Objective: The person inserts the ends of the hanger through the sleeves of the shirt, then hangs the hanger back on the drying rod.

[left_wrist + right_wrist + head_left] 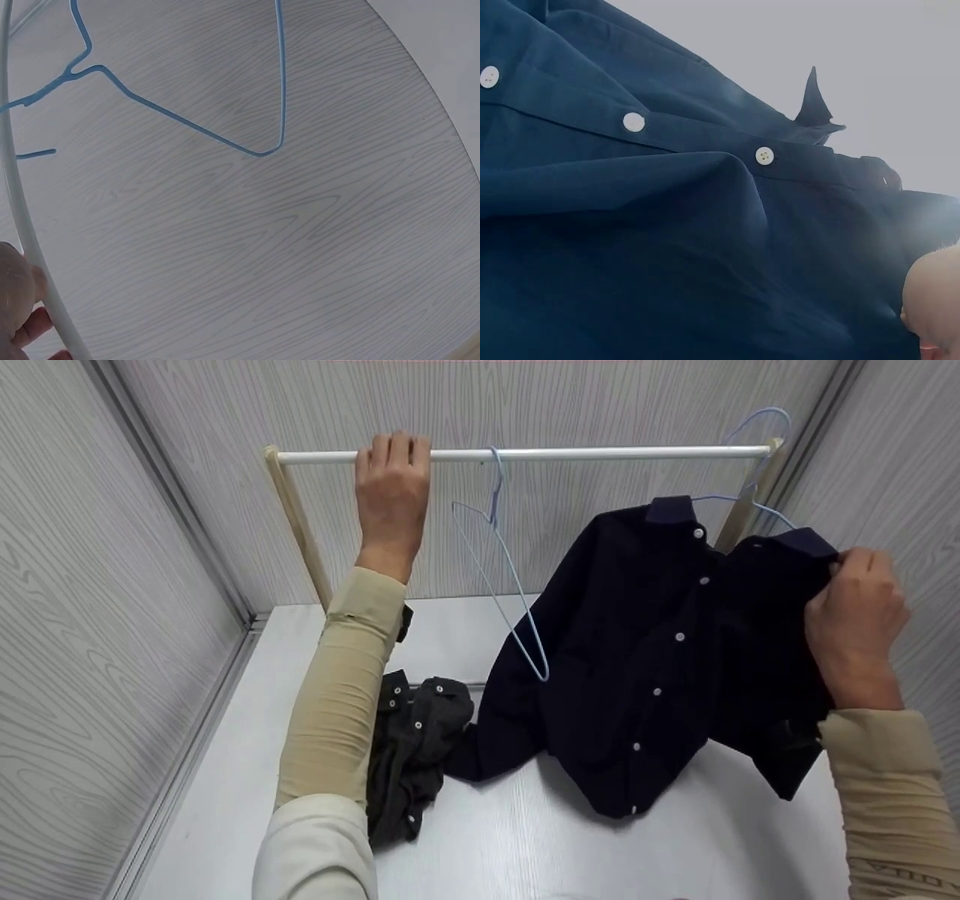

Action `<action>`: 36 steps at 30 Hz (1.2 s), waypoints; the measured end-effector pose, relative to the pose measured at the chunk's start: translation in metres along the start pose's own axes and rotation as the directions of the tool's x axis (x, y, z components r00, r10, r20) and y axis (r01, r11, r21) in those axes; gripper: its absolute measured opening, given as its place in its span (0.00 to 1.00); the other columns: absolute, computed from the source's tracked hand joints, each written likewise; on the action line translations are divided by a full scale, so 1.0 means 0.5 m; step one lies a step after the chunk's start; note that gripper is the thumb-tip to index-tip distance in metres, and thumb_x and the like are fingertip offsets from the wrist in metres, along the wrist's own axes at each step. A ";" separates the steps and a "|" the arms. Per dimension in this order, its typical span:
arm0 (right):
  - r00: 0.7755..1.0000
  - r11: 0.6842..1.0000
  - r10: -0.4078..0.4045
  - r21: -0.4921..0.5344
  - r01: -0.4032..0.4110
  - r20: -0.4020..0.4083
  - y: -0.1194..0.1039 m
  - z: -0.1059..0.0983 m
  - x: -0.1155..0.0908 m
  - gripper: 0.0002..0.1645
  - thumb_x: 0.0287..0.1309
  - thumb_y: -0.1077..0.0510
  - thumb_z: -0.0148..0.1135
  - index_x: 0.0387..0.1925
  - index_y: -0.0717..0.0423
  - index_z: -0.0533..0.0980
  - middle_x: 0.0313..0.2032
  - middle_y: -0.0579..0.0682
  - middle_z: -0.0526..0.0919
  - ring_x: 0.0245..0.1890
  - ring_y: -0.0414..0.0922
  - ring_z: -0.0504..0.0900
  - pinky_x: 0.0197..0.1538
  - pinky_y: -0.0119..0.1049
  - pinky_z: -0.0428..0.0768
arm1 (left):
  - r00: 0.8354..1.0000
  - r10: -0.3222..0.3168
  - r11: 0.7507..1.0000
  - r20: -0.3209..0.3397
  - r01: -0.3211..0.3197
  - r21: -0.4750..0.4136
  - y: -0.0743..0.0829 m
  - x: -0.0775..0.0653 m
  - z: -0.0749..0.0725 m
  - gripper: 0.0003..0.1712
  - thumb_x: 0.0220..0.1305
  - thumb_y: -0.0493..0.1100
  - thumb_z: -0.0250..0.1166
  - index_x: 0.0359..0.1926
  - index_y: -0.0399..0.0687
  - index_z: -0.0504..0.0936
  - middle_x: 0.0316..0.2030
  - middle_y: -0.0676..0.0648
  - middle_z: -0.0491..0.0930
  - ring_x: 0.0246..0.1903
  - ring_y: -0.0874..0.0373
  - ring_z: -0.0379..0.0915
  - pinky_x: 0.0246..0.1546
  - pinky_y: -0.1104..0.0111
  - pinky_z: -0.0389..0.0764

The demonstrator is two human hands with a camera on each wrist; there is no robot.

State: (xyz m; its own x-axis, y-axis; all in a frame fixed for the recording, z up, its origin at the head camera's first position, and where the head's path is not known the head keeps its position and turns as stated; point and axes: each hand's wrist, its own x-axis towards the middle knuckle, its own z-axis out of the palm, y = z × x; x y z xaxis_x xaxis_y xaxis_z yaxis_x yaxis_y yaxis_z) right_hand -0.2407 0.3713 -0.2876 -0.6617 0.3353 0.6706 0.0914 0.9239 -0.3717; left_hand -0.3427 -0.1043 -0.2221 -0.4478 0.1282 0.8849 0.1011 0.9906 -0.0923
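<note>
My left hand (394, 499) grips the white rod (570, 454) left of its middle, fingers wrapped over the top; its fingertips also show round the rod in the left wrist view. With my right hand (859, 611) I pinch a dark navy button-up shirt (622, 637) near its collar, on the right side. The shirt front hangs partly spread, with white buttons (764, 156) down its placket. A light-blue wire hanger (776, 514) pokes out at the shirt's neck, its hook overlapping the rod's right end in the head view. The hanger's lower part is hidden by the shirt.
A bare blue wire hanger (517, 577) hangs from the rod between my hands. Below, a crumpled dark shirt (416, 750) lies on the white surface (495, 855), partly behind my left forearm. Wooden posts (300, 529) support the rod, and wood-grain panels (112, 585) enclose the space.
</note>
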 end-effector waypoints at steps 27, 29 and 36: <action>0.956 0.947 -0.276 0.199 0.253 0.097 -0.064 0.070 -0.090 0.13 0.71 0.64 0.49 0.45 0.73 0.73 0.40 0.72 0.78 0.38 0.74 0.76 0.39 0.66 0.69 | 1.000 0.010 0.999 0.022 -0.009 -0.040 -0.001 -0.009 -0.005 0.18 0.77 0.32 0.42 0.53 0.40 0.78 0.47 0.41 0.79 0.53 0.46 0.73 0.58 0.57 0.73; 0.957 0.948 -0.273 0.198 0.250 0.098 -0.067 0.073 -0.090 0.14 0.71 0.63 0.49 0.46 0.73 0.73 0.40 0.72 0.79 0.38 0.74 0.76 0.38 0.67 0.69 | 1.000 0.011 0.999 0.022 -0.009 -0.052 -0.002 -0.010 -0.004 0.18 0.77 0.32 0.42 0.53 0.40 0.78 0.48 0.41 0.78 0.53 0.46 0.73 0.59 0.57 0.72; 0.964 0.950 -0.260 0.193 0.244 0.062 -0.062 0.080 -0.101 0.21 0.69 0.62 0.50 0.58 0.73 0.71 0.46 0.73 0.75 0.40 0.72 0.75 0.40 0.68 0.70 | 0.999 0.034 0.998 0.037 -0.032 -0.060 -0.007 -0.025 0.000 0.19 0.76 0.30 0.43 0.58 0.40 0.76 0.52 0.41 0.77 0.56 0.46 0.71 0.64 0.58 0.70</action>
State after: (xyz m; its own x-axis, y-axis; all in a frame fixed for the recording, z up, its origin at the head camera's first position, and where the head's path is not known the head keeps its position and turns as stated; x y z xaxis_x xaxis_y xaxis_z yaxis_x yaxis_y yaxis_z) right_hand -0.2400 0.3186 -0.3358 -0.7078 0.0712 0.7028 -0.2182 0.9242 -0.3134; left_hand -0.3375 -0.1094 -0.2331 -0.4765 0.1633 0.8639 0.1685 0.9813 -0.0926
